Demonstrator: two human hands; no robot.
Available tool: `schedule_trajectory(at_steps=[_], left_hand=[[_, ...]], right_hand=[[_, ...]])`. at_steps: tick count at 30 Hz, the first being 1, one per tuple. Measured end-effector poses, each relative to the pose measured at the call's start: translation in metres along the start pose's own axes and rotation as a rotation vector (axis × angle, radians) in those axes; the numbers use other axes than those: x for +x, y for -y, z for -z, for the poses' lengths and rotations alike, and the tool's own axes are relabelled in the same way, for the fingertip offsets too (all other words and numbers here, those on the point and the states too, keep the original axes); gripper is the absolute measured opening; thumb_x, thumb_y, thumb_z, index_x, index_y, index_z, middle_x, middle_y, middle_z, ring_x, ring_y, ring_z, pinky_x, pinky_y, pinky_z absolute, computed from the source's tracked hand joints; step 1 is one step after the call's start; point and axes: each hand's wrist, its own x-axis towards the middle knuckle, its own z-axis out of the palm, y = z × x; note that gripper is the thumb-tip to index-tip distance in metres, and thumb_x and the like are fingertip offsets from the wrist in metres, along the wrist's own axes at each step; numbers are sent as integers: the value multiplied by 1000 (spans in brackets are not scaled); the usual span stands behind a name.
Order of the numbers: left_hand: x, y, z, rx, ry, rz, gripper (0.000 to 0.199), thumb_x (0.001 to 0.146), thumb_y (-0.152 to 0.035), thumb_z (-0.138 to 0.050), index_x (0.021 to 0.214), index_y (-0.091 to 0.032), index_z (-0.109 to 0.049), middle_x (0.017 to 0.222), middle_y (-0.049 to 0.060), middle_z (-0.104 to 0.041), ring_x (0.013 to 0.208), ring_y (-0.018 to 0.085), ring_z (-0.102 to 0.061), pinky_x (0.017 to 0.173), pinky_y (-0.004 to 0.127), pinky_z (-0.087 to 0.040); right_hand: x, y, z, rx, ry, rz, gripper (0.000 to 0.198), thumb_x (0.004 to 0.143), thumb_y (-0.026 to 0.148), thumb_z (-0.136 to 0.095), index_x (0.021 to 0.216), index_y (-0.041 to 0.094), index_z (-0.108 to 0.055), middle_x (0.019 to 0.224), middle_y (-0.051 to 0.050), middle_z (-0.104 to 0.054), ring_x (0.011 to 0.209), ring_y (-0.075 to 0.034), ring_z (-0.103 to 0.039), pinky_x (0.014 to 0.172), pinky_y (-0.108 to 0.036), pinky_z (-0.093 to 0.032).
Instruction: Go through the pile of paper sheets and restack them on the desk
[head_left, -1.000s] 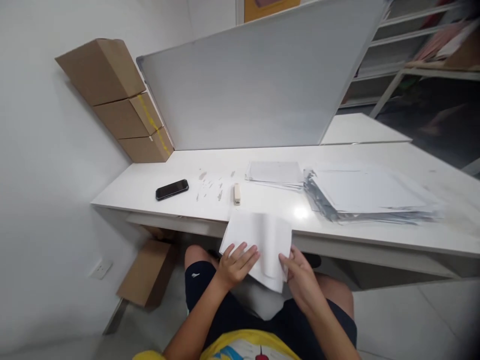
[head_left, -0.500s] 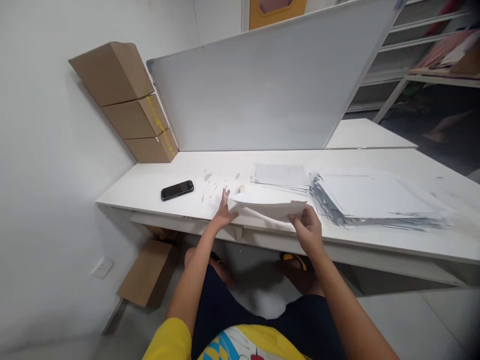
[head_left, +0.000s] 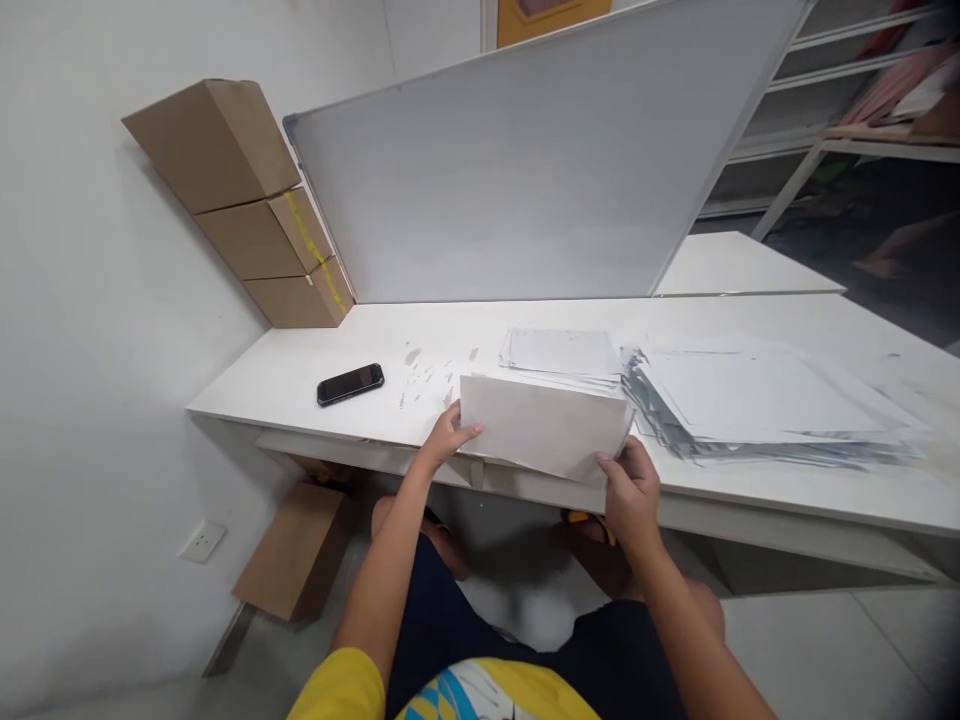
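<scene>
A white sheet of paper (head_left: 541, 425), perhaps more than one layer, is held up at the table's front edge with its broad face toward me. My left hand (head_left: 448, 435) grips its left edge, thumb in front and fingers behind. At the lower right corner my right hand (head_left: 631, 487) pinches it between thumb and fingers. Just behind the sheet lies a small stack of papers (head_left: 562, 350). To the right is a larger, uneven stack of papers (head_left: 765, 395) with greyish edges.
A black phone (head_left: 350, 384) lies on the white table (head_left: 420, 325) at left, near grey smudges. Stacked cardboard boxes (head_left: 255, 220) stand by the wall. A whiteboard (head_left: 510, 190) rises behind the table. Another cardboard box (head_left: 296, 550) sits on the floor at lower left.
The sheet has tilted from nearly edge-on to showing its broad face. My right hand has moved slightly right and toward me. Both hands still hold the sheet.
</scene>
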Motion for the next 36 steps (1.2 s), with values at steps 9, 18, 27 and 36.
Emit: schedule_trajectory(at_steps=[9,18,27,36], left_hand=[[-4,-7,-4,-56,-56,119,54,66,-53,-75,102,-15,-69,103,12,-72,104,31,-64,93,44,-48],[-31,-10,-20,37,-428,142,37,72,-51,-69,81,-15,-68,82,8,-72,86,25,-64,77,34,-51],[-102,23,-46,32,-512,232,38,81,-49,-58,103,-18,-56,73,1,-64,66,17,-60,59,25,-46],[-87,9,-53,95,-526,228,29,81,-42,-57,100,-20,-52,49,-10,-45,36,8,-40,43,18,-32]], right_hand=[[-10,2,-8,-5,10,-58,22,77,38,-59,92,21,-57,88,-1,-59,86,-18,-54,79,-31,-41],[-26,-12,9,-98,109,-259,32,75,43,-63,99,22,-59,98,-5,-66,87,-20,-59,75,-31,-45],[-46,-10,25,3,142,-625,51,66,42,-70,111,23,-56,80,-2,-67,56,-17,-54,44,-28,-44],[-14,7,17,-313,16,-183,47,77,40,-57,119,20,-57,99,-8,-64,84,-23,-60,73,-40,-50]])
